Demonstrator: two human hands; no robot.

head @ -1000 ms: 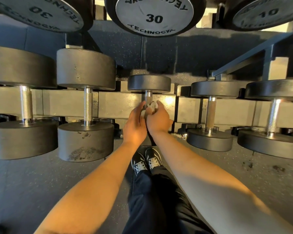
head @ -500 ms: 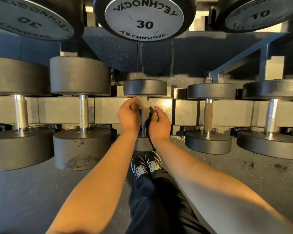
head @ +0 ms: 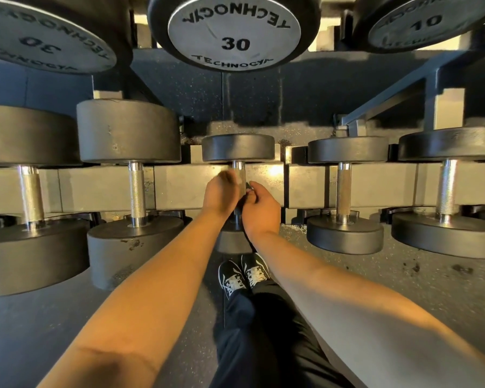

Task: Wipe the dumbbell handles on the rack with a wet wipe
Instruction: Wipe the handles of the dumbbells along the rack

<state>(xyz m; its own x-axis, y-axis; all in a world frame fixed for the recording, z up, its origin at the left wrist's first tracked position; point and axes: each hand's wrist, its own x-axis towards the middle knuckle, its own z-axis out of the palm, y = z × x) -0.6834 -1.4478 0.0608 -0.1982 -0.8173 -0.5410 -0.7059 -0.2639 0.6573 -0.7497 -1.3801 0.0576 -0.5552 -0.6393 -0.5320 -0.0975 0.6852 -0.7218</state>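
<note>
- Nearest the camera, your two forearms reached forward over your black trousers and black-and-white sneakers (head: 242, 275), converging on one small dumbbell at the middle of the lower rack row.
- Your right hand (head: 259, 207) sat at the near, lower part of that dumbbell's steel handle (head: 238, 170), fingers curled in against the bar. Something pale or grey showed at the fingertips, probably the wet wipe, but it was too blurred to be sure.
- Your left hand (head: 220, 194) lay just beside it on the handle's left side, a little farther up, fingers curled toward the bar; motion blur hid whether it actually gripped anything.
- The handle's long axis ran straight away from you, from the near head under your wrists to the far head (head: 238, 148). Bare metal showed only beyond your fingertips, so I judge the next stroke had to travel along that axis, away from you.
- Neighbouring knurled handles (head: 137, 189) (head: 343, 189) lay parallel on either side, well apart from both hands.
</note>
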